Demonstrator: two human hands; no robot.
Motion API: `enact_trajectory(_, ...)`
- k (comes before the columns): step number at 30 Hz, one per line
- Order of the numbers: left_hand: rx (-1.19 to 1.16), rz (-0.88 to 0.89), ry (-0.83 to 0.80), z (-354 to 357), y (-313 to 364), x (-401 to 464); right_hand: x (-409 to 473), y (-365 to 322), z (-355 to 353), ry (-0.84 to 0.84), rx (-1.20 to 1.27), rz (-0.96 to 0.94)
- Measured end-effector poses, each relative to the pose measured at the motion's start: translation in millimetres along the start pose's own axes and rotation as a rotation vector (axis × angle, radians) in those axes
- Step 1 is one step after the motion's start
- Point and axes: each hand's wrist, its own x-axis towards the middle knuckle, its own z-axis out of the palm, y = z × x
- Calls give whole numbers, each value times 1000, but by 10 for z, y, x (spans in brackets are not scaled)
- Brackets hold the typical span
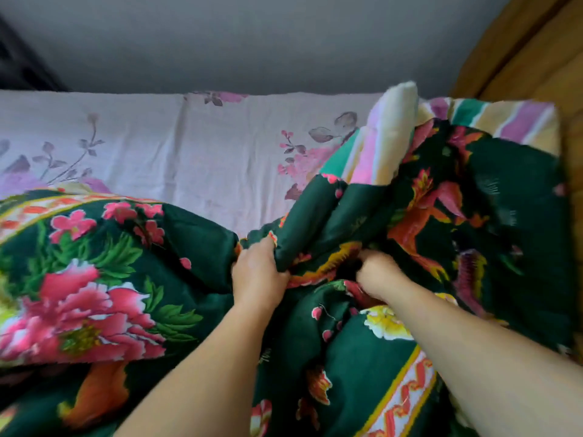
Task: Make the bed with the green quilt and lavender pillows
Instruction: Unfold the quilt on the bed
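A dark green quilt (195,241) printed with pink flowers and orange birds lies bunched across the near half of the bed. Its striped pink, cream and green underside (388,143) is turned up at the far right. My left hand (257,275) grips a thick fold of the quilt near the middle. My right hand (377,275) grips the bunched fabric just to the right, its fingers buried in the folds. No lavender pillows are in view.
A pale lavender sheet (202,152) with a flower print covers the mattress beyond the quilt. A grey wall (252,42) runs along the bed's far side. A wooden headboard (530,48) stands at the right.
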Motion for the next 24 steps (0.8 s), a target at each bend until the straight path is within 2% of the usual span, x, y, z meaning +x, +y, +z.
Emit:
enact_trajectory(2,99,49,-53,-44,29,-256,-497,19,-179,265,176,-13)
enact_trajectory(4,206,118,-74,-95,124,-517,-1056,-100,-267,562,342,-276)
enact_trajectory(5,246,163,-82,-110,177,-629,-1271,-193,-296,626,372,-447)
enact_trajectory(7,304,250,-131,-161,295,-890,-1431,-437,-319,616,351,-656)
enact_trajectory(9,377,306,-168,-150,376,-1177,-1299,-715,-350,530,218,-670)
enact_trajectory(10,422,312,-227,-169,410,-1315,-1177,-818,-354,425,89,-609)
enact_trajectory(13,404,385,-260,-74,356,-1635,-959,-828,-270,7,-496,-218)
enact_trajectory(15,457,446,-303,-140,328,-1773,-999,-692,-236,-126,-710,-35)
enact_trajectory(18,482,618,-434,-389,389,-1793,-1089,-506,-247,-194,-685,67)
enact_trajectory(19,444,621,-465,-497,419,-1730,-1125,-446,-263,-202,-656,88)
enact_trajectory(21,460,557,-370,-759,435,-1522,-1225,-297,-243,-218,-594,111)
enact_trajectory(23,525,408,-237,-1016,291,-1222,-1385,-132,-165,-254,-532,109)
enact_trajectory(24,565,319,-225,-1147,175,-1083,-1472,-44,-116,-266,-505,105)
